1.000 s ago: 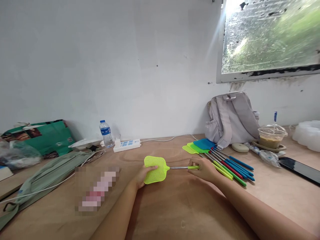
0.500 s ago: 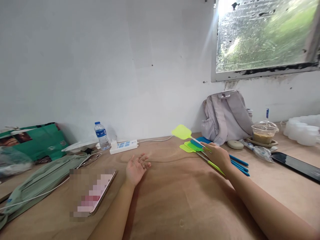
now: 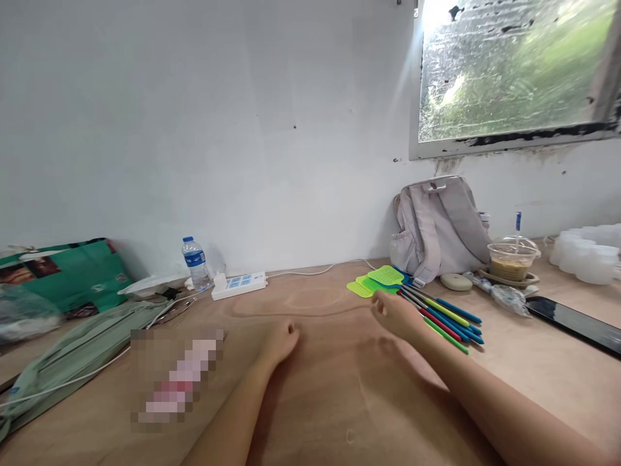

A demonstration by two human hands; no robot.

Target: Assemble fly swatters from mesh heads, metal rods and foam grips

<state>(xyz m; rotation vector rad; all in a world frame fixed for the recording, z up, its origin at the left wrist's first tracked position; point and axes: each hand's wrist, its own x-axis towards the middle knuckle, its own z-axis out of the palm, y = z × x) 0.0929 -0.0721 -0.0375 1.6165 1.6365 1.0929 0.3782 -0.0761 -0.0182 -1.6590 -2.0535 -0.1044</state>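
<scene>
A pile of fly swatters (image 3: 388, 279) lies on the wooden table (image 3: 339, 401), with yellow, green and blue mesh heads and several coloured handles (image 3: 449, 317) fanning to the right. My right hand (image 3: 395, 315) hovers just left of those handles, empty, fingers loosely curled. My left hand (image 3: 281, 340) rests on the table at the middle, palm down, fingers loosely bent, holding nothing.
A grey backpack (image 3: 439, 226) leans on the wall behind the swatters. A lidded drink cup (image 3: 513, 259), a dark phone (image 3: 575, 321), white containers (image 3: 589, 255) at right. Power strip (image 3: 239, 284), water bottle (image 3: 195, 262), green bag (image 3: 68, 275), grey-green pouch (image 3: 77, 349) at left.
My right hand carried the yellow-green swatter from the table's middle to the pile, laid it there and let go. My left hand released the swatter's head and turned palm down.
</scene>
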